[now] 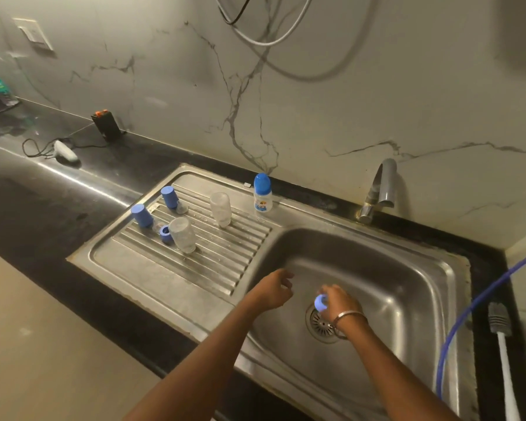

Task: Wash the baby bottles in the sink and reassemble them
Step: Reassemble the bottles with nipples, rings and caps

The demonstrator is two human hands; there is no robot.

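Note:
Over the steel sink basin (407, 278), my right hand (339, 300) grips a small blue bottle ring (320, 302) above the drain. My left hand (274, 288) hovers just left of it, fingers loosely curled, holding nothing. On the ribbed drainboard (152, 268) two clear bottle bodies (182, 234) (220, 209) stand upside down. Two blue caps (142, 215) (169, 197) and another blue ring (165, 233) rest near them. One assembled bottle with a blue cap (262, 192) stands upright at the back edge.
A grey tap (380, 189) rises behind the basin; no water is visible. A bottle brush (501, 335) and a blue hose (468, 308) lie on the right counter. On the dark counter to the left sit a black box (105, 124) and a white corded device (64, 151).

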